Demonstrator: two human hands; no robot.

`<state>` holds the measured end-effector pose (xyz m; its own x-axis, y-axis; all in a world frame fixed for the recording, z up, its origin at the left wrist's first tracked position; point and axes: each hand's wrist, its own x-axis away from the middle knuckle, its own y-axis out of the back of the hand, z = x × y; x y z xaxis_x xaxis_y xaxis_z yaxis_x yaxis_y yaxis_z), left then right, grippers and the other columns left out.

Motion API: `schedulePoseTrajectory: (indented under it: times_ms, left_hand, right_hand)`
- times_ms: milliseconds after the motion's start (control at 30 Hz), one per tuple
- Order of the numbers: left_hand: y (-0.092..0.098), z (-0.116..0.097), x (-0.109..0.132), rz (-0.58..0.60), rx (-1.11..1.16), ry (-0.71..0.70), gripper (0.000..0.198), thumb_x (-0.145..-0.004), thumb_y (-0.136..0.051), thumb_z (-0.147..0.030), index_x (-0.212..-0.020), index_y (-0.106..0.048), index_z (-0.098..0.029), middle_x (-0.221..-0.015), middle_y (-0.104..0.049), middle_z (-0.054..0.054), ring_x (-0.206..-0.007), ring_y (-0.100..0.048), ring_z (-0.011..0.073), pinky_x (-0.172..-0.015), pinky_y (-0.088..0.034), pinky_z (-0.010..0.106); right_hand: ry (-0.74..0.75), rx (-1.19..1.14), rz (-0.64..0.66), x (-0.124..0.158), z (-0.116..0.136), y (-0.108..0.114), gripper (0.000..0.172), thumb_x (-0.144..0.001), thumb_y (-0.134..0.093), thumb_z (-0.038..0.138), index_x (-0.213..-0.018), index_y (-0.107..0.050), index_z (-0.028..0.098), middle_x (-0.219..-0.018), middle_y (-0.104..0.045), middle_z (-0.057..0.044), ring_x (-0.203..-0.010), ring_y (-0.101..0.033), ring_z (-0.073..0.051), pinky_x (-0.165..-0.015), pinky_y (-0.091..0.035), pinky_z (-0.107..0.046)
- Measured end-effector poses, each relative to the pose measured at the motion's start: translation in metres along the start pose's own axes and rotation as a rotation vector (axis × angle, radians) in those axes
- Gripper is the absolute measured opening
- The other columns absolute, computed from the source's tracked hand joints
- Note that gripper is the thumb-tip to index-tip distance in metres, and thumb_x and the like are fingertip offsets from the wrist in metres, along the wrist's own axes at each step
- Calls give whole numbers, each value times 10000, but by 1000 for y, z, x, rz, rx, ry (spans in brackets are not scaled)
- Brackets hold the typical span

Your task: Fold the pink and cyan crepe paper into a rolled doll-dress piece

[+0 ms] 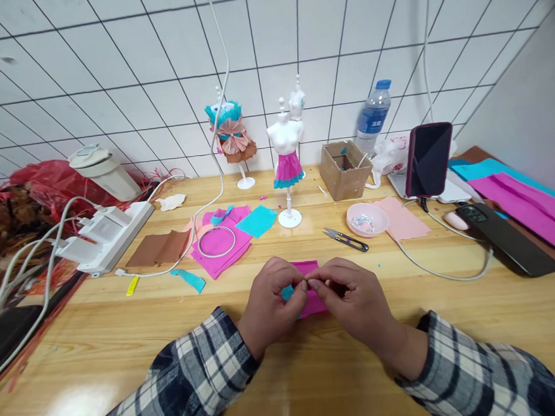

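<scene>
My left hand (277, 297) and my right hand (353, 298) meet at the middle of the wooden table, fingertips pinched together. What they pinch between them is too small to make out. Under the fingers lies a magenta piece of crepe paper (315, 305), with a bit of turquoise paper (287, 293) showing beside the left fingers. Just beyond stands a white mini dress form (284, 138) wearing a magenta skirt (288, 168) with a turquoise hem. Black thread snips (349, 240) lie ahead of my right hand, near a pink dish (367, 219) of small shiny pieces.
Paper scraps (221, 250) with a metal ring (217, 242) lie to the left, near a power strip (113, 238) and cables. A decorated dress form (232, 135), a cardboard box (346, 171) and a water bottle (374, 117) stand behind. Phones (430, 159) and folded paper (529, 209) are on the right.
</scene>
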<state>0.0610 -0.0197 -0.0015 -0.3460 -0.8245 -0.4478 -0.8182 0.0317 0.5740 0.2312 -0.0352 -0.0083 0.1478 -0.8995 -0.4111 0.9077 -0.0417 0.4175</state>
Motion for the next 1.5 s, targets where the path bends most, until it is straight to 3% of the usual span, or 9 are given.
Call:
schedulePoseTrajectory:
  times_ms: [567, 900, 1200, 1500]
  left_hand:
    - [2, 1, -2, 69, 29, 146, 221, -832, -531, -185, -645, -648, -184, -620, -627, 9, -662, -552, 146, -645, -431, 261]
    - [1, -3, -1, 29, -74, 24, 212, -804, -529, -139, -610, -602, -182, -581, -606, 0, -610, -515, 138, -620, -409, 272]
    - [2, -2, 0, 29, -161, -42, 225, -835, -541, -144, -625, -620, -173, -597, -622, 9, -604, -519, 134, -617, -405, 277]
    - [1, -5, 1, 22, -131, -34, 207, -824, -548, -141, -629, -613, -174, -600, -608, 6, -613, -517, 133, -621, -412, 272]
  right_hand:
    - [11, 22, 35, 0, -8, -1, 129, -851, -646, 171, -905, -751, 222, -733, -659, -3, -635, -565, -113, -581, -452, -220]
    - [-112, -35, 40, -3, -6, -1, 88, -804, -661, 180, -800, -741, 217, -694, -670, 1, -582, -552, -108, -540, -445, -223]
    - [-109, -48, 71, -4, -7, 0, 97, -824, -647, 191, -822, -740, 217, -687, -666, 2, -593, -563, -114, -537, -445, -222]
    - [-157, -73, 58, -4, -4, -2, 101, -792, -636, 158, -742, -711, 204, -659, -653, 9, -558, -569, -106, -512, -443, -213]
